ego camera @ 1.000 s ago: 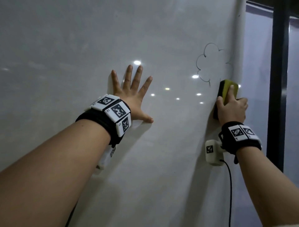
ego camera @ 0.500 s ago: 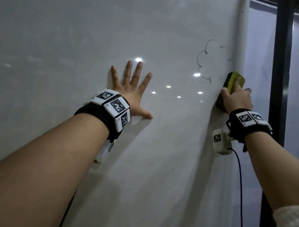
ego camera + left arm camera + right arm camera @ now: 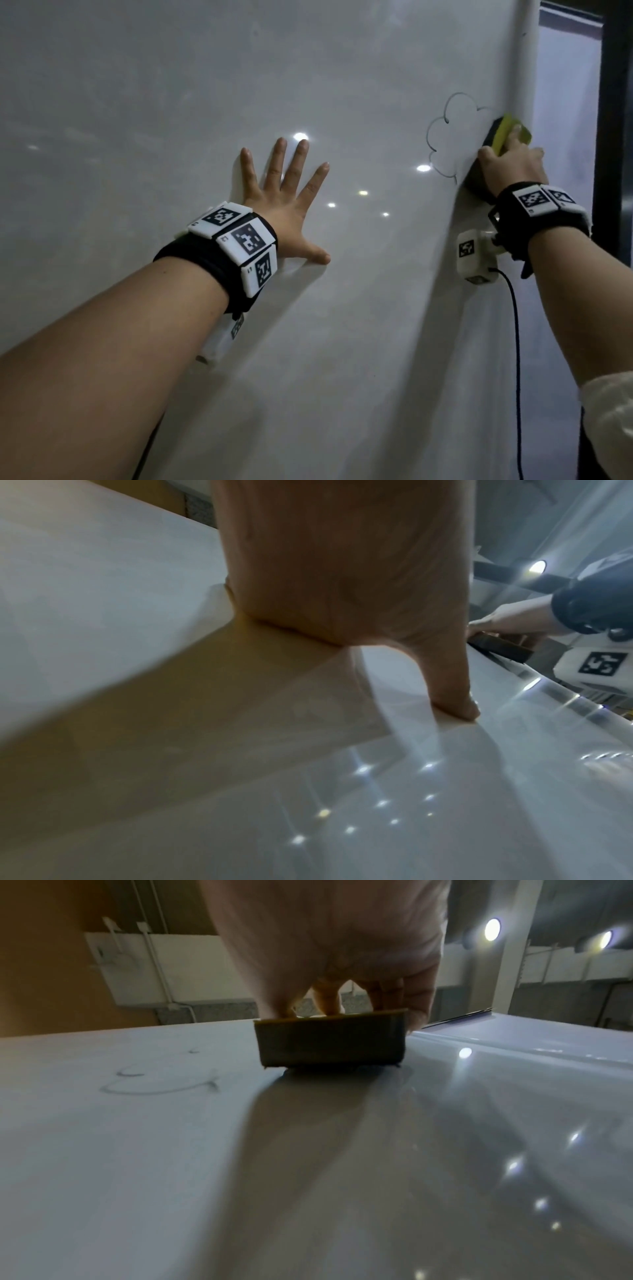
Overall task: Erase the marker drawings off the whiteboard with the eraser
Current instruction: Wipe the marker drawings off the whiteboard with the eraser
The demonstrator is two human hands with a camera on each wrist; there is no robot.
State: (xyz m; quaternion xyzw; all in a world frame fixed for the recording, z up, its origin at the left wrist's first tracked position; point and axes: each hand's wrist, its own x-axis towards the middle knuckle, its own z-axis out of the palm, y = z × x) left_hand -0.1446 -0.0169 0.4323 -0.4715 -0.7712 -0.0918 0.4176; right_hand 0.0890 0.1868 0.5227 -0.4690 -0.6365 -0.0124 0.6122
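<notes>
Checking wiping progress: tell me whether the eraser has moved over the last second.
Yes. The eraser has slid upward along the drawing's right side, from beside its bottom tail to level with its upper lobes.

Yellow-and-dark eraser (image 3: 503, 137), white whiteboard (image 3: 205, 85) — black outline drawing (image 3: 445, 137), black-and-white checkered wristbands (image 3: 239, 243).

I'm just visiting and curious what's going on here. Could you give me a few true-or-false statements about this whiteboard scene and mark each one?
1. The right hand grips the eraser. True.
2. The left hand holds a marker. False: it rests flat on the whiteboard, fingers spread, holding nothing.
3. The cloud-shaped drawing is fully erased. False: much of its outline remains.
4. The eraser touches the whiteboard near its right edge. True.
5. The eraser is blue. False: it is yellow with a dark pad.
</notes>
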